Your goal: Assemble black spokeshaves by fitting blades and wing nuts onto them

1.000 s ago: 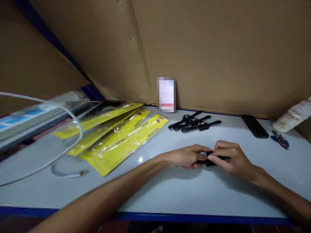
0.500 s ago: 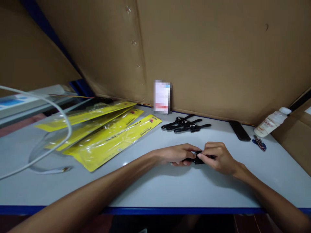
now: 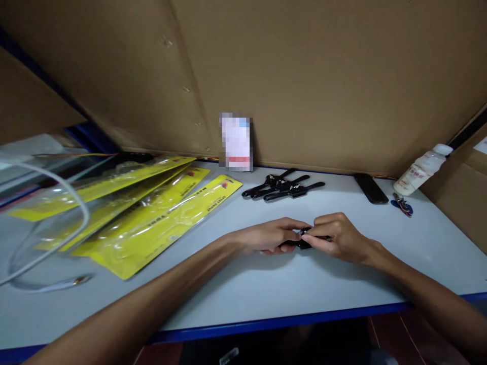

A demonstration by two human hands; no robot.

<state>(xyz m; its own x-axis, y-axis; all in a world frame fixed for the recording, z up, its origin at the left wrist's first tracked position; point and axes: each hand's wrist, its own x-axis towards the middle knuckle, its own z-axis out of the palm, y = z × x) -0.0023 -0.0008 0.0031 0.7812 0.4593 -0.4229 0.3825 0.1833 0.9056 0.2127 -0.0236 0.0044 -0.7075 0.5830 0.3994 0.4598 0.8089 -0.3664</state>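
Observation:
Just above the tabletop, a black spokeshave [image 3: 305, 244] is gripped between my two hands. My left hand [image 3: 272, 236] is closed around its left handle, with the thumb and index finger by the middle body. My right hand [image 3: 338, 236] pinches at the body's top, fingertips close together, and its curled fingers cover most of the right handle. What small part the right fingertips touch is hidden. Several more black spokeshaves [image 3: 281, 186] lie side by side beyond my hands.
Yellow cards in clear plastic packaging [image 3: 167, 223] fan out at left, near a white cable [image 3: 57, 177]. A phone [image 3: 238, 144] with a blurred screen leans on the cardboard wall [image 3: 304, 91]. At right are a dark phone [image 3: 371, 188], keys [image 3: 402, 204] and a bottle [image 3: 422, 170].
My view has tilted and turned slightly, so the table's contents appear shifted left. Both hands stay on the spokeshave, the right fingertips still pinching at its middle.

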